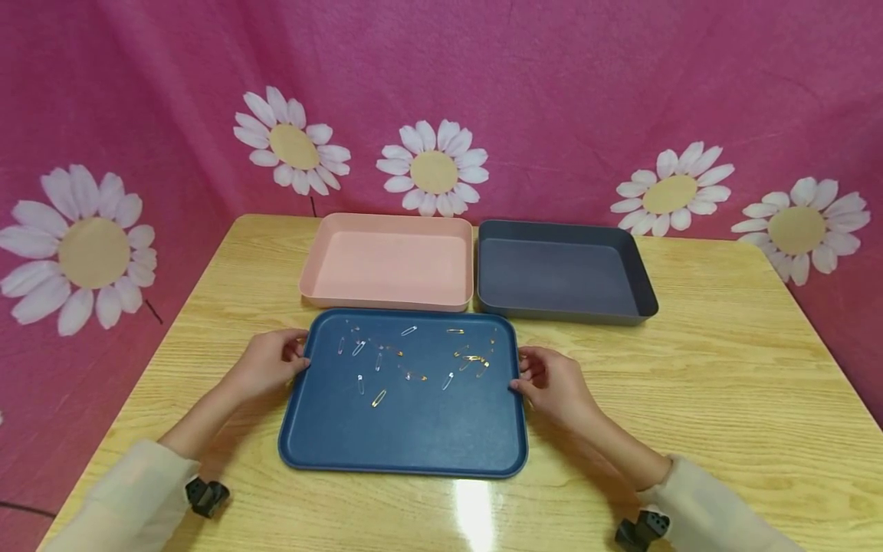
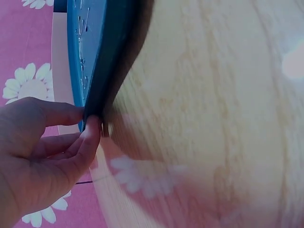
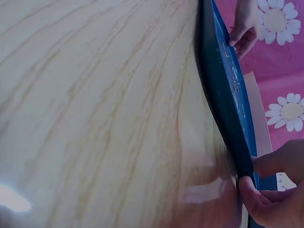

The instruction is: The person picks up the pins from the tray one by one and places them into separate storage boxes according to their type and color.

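A blue tray (image 1: 407, 433) lies before me on the wooden table, with several gold and silver safety pins (image 1: 379, 398) scattered over its far half. My left hand (image 1: 267, 362) pinches its left edge between thumb and fingers, as the left wrist view shows close up at the tray's rim (image 2: 100, 71). On the opposite side, my right hand (image 1: 554, 385) pinches the right edge. In the right wrist view the thumb and fingers (image 3: 266, 164) meet across the tray's rim. Some of the pins overlap in a small cluster toward the tray's right.
Behind the blue tray stand a pink tray (image 1: 389, 264) at left and a dark grey tray (image 1: 559, 272) at right, side by side. The table (image 1: 731, 383) ends at a pink cloth (image 1: 552, 92) printed with daisies.
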The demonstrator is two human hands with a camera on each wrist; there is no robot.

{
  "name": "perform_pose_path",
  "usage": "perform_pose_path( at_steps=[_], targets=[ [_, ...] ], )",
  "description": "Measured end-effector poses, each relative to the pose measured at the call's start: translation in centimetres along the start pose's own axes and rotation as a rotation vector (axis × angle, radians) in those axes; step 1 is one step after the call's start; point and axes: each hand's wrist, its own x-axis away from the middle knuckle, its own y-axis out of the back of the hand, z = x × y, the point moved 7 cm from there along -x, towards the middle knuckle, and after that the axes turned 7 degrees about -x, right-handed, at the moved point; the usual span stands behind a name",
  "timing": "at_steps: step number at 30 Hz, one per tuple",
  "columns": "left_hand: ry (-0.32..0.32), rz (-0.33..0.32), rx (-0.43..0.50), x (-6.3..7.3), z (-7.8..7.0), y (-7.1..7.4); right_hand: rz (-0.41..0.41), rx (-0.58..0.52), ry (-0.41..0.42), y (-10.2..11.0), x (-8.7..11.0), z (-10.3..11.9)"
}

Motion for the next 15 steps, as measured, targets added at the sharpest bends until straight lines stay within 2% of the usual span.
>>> perform_pose_path(
  at_steps=[7,15],
  targets=[
    [-0.014,-0.015,-0.022,-0.29,-0.25,0.18,-0.023,-0.036,-0.042,0.21,-0.05,-0.20],
    [-0.018,-0.027,-0.023,-0.58,-0.46,0.20,-0.030,-0.036,-0.053,0.67,0.01,-0.31]
  ],
)
